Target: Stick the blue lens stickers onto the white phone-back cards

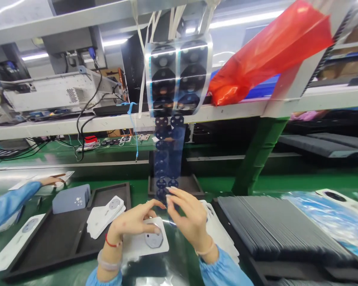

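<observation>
A white panel with a round grey-rimmed socket lies in front of me, on top of other white pieces. My left hand is over it, thumb resting on the round part and index finger stretched toward the hanging strip. A clear bluish strip of round black stickers comes down from above to my hands. At its lower end my right hand has thumb and fingertips nearly together on the strip. Whether a single sticker is between those fingertips is too small to tell.
On the left, a black tray holds white panels and a grey-blue block. A co-worker's sleeve reaches in there. At right are rows of grey plates and plastic wrap. A red bag hangs above.
</observation>
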`<state>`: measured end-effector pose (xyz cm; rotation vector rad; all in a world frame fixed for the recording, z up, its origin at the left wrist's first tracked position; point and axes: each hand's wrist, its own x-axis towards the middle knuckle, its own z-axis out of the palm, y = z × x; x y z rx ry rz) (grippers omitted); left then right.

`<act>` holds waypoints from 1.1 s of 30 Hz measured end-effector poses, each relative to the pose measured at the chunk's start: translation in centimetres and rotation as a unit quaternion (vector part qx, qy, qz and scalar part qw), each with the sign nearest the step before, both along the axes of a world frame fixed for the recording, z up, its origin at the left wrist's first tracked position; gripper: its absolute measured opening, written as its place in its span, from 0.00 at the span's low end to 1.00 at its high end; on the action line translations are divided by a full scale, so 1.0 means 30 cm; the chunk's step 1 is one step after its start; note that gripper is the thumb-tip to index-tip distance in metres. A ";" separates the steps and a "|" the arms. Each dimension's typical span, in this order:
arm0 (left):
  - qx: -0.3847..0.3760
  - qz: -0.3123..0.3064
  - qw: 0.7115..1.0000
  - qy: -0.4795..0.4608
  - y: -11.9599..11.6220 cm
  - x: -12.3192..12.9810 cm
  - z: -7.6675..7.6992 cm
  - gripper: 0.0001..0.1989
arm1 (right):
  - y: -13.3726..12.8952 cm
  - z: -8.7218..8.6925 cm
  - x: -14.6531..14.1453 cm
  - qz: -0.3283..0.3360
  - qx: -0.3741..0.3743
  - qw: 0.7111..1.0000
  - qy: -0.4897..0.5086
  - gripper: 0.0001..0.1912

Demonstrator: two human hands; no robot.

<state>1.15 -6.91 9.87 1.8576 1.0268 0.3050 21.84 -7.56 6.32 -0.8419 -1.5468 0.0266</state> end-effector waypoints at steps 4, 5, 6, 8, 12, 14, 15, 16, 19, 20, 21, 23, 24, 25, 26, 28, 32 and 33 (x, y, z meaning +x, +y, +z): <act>0.062 0.029 0.998 -0.012 -0.059 0.002 0.020 0.23 | -0.102 0.101 -0.022 0.042 0.046 0.982 -0.177 0.10; 0.069 0.028 0.997 -0.012 -0.062 0.001 0.019 0.23 | -0.118 0.116 -0.017 0.059 0.020 0.979 -0.192 0.09; 0.074 0.027 0.997 -0.008 -0.064 -0.001 0.019 0.23 | -0.128 0.128 -0.007 0.074 -0.008 0.979 -0.190 0.09; 0.076 0.023 0.997 0.005 -0.064 -0.003 0.023 0.25 | -0.131 0.140 0.017 0.089 -0.057 0.982 -0.156 0.13; 0.071 0.003 0.996 0.047 -0.065 0.015 0.039 0.17 | -0.090 0.136 0.045 0.103 -0.108 0.982 -0.119 0.19; 0.075 -0.002 0.996 0.058 -0.059 0.025 0.043 0.16 | -0.075 0.135 0.047 0.129 -0.106 0.978 -0.125 0.05; 0.067 0.004 0.996 0.051 -0.051 0.027 0.041 0.19 | -0.073 0.138 0.048 0.139 -0.105 0.978 -0.115 0.03; 0.055 0.018 0.998 0.038 -0.040 0.026 0.038 0.22 | -0.076 0.144 0.051 0.144 -0.105 0.980 -0.091 0.07; 0.038 0.127 0.991 -0.032 0.004 0.019 0.018 0.26 | -0.096 0.170 0.072 0.125 -0.124 0.984 0.031 0.07; 0.043 0.167 0.983 -0.065 0.019 0.020 0.010 0.24 | -0.100 0.178 0.080 0.113 -0.133 0.982 0.078 0.07; 0.054 0.197 0.974 -0.097 0.030 0.025 0.003 0.22 | -0.102 0.183 0.086 0.108 -0.144 0.976 0.121 0.07; 0.065 0.229 0.956 -0.169 0.039 0.048 -0.004 0.22 | -0.092 0.186 0.089 0.132 -0.191 0.955 0.187 0.10; 0.061 0.235 0.947 -0.210 0.036 0.065 -0.004 0.23 | -0.083 0.184 0.085 0.158 -0.228 0.938 0.206 0.11; 0.052 0.239 0.937 -0.250 0.029 0.084 -0.002 0.24 | -0.072 0.181 0.078 0.185 -0.270 0.920 0.215 0.12; 0.038 0.246 0.924 -0.291 0.018 0.103 0.002 0.25 | -0.061 0.176 0.069 0.205 -0.308 0.903 0.218 0.13; 0.002 0.252 0.900 -0.355 -0.007 0.138 0.014 0.24 | -0.043 0.166 0.048 0.221 -0.353 0.883 0.215 0.12; -0.032 0.243 0.886 -0.394 -0.051 0.175 0.034 0.23 | -0.034 0.148 0.023 0.188 -0.357 0.887 0.224 0.12; -0.033 0.244 0.883 -0.401 -0.058 0.179 0.037 0.23 | -0.035 0.145 0.022 0.173 -0.357 0.889 0.227 0.12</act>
